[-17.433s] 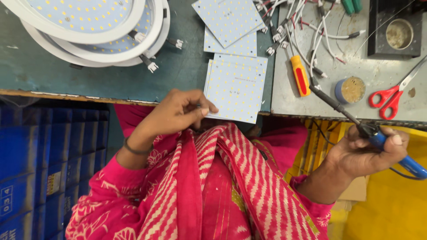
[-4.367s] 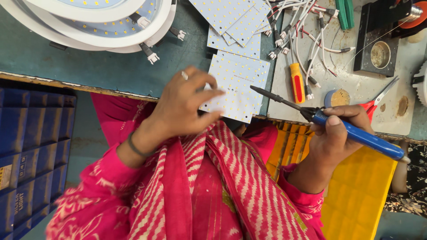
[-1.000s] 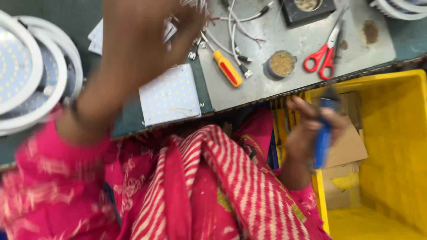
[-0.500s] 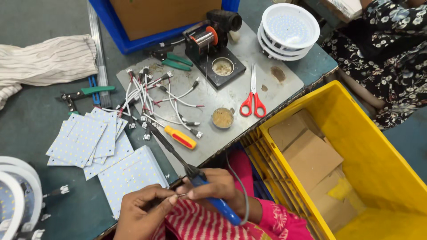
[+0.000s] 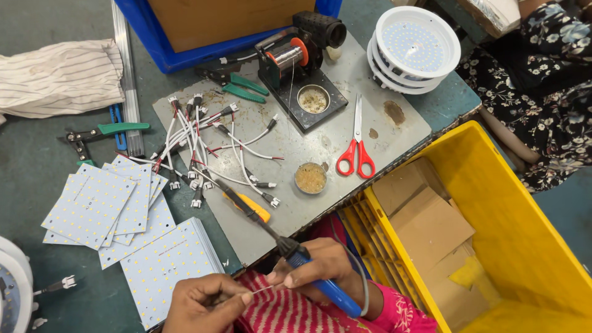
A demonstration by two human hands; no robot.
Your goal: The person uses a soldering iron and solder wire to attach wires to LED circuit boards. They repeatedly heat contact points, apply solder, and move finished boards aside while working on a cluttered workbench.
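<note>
My right hand (image 5: 324, 271) grips the blue soldering iron (image 5: 290, 250). Its long dark tip points up and left, away from me, over the grey surface (image 5: 345, 148). My left hand (image 5: 206, 302) pinches a thin white wire (image 5: 262, 290) that runs across to my right fingers. Both hands are low, close to me. The white wires (image 5: 203, 148) lie further up. I cannot see the thin wire's far end.

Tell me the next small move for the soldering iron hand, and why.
Probably swing the soldering iron tip back over the square LED board near the left hand. The right hand grips the blue handle low at the table edge, the tip points out over the loose white wires, and both hands pinch a thin wire.
</note>
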